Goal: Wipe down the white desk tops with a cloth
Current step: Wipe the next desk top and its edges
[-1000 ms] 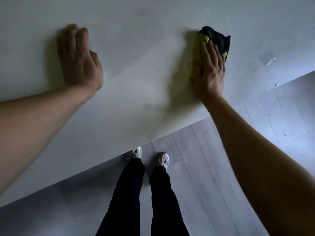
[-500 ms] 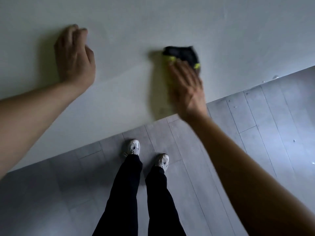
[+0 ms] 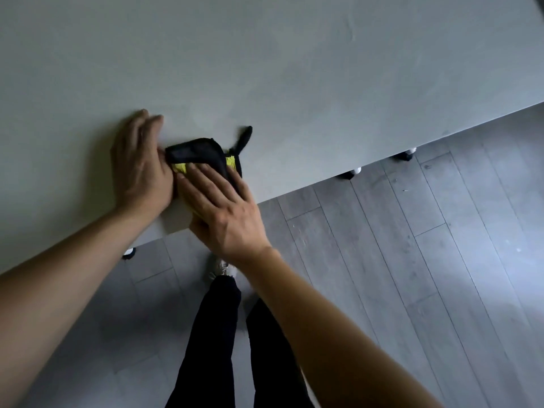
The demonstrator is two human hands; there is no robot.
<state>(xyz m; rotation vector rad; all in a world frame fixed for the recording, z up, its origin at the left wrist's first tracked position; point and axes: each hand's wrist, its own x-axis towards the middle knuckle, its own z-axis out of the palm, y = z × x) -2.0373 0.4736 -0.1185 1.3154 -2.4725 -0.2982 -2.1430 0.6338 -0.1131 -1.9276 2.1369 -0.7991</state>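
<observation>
Left of centre in the frame, the right hand (image 3: 223,213) presses flat, fingers straight, on the cloth (image 3: 203,157), likely to wipe the desk (image 3: 294,69) near its front edge. The left hand (image 3: 138,166) rests flat beside it (touching the cloth's edge), probably bracing. The cloth is black and yellow, bunched.

Desk top (image 3: 294,69): matt white, smooth, faint smears. Cloth (image 3: 206,156): soft fabric, black outside, yellow inside. Floor (image 3: 412,260): grey wood-grain planks, slight sheen.
</observation>
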